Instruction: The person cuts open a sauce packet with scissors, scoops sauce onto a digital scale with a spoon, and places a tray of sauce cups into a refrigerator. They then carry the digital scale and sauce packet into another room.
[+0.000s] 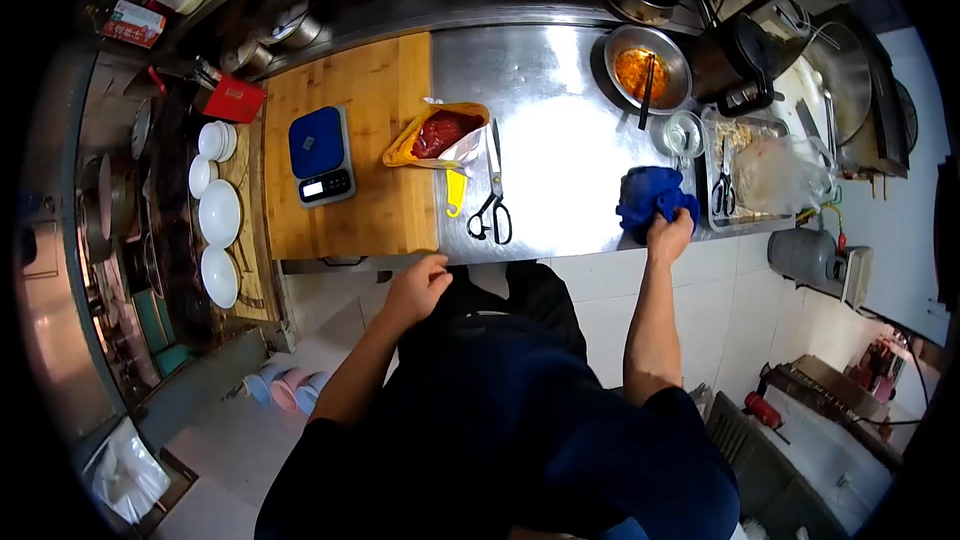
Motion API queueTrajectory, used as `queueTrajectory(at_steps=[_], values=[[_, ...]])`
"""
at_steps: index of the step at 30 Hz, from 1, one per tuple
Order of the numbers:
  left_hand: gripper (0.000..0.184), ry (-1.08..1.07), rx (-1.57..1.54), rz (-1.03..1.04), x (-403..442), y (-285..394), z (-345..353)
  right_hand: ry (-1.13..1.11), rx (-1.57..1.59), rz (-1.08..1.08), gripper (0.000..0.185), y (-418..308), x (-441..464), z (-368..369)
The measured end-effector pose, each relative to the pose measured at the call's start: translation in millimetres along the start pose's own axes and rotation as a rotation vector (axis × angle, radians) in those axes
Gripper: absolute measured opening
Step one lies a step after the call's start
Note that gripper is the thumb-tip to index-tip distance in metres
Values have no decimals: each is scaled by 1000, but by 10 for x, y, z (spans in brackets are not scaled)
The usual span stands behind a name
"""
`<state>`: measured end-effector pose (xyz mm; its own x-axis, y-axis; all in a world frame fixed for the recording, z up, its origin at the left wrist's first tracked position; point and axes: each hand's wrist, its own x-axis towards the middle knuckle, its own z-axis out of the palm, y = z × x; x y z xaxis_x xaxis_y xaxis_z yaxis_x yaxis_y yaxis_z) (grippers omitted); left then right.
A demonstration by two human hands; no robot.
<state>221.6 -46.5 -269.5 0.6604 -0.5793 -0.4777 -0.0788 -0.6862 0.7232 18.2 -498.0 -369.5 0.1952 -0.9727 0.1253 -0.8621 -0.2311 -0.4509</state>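
My right hand (669, 232) grips a bunched blue cloth (652, 198) on the steel counter near its front edge. My left hand (416, 289) hangs by the front edge of the cutting board, loosely bent, with a gap between thumb and forefinger and nothing visible in it. Beyond it, an opened yellow bag (403, 151) of dark red paste or meat (441, 134) lies across the board and the counter. Black-handled scissors (493, 210) and a yellow hooked piece of plastic (456, 192) lie beside the bag.
A blue-topped kitchen scale (319, 152) sits on the wooden board (375, 80). White bowls (220, 212) line the left side. At the right are a metal bowl (678, 48) with orange food and chopsticks, a glass (684, 136), a metal tray (745, 223) and a black jug (735, 65).
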Motion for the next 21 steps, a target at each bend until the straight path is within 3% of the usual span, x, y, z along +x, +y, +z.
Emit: queueTrajectory(at_steps=[4, 6, 7, 10, 13, 15, 17, 18, 21], values=[[39, 175, -97, 26, 369, -155, 155, -2, 132, -85, 35, -159, -190, -505], [47, 249, -76, 9, 500, -26, 59, 23, 184, -392, 38, -335, -285, -676], [47, 254, -76, 3, 582, -67, 55, 17, 186, -396, 38, -469, -318, -725], [52, 379, -205, -14, 803, -128, 10, -223, 262, -524, 43, -844, -303, -627], [56, 457, -187, -77, 809, 98, -137, -173, 3, -679, 55, -1371, -257, -435], [59, 497, -53, -98, 833, 244, -226, -157, 45, -717, 61, -1697, -303, -416], [60, 515, -145, -88, 934, 138, -230, -457, 303, -722, 57, -1853, -441, -341], [62, 524, -236, -62, 979, 92, -235, -644, 303, -594, 46, -1918, -567, -242], [60, 585, -136, 9, 1074, 167, -360, -803, 368, -505, 36, -2091, -752, 49]])
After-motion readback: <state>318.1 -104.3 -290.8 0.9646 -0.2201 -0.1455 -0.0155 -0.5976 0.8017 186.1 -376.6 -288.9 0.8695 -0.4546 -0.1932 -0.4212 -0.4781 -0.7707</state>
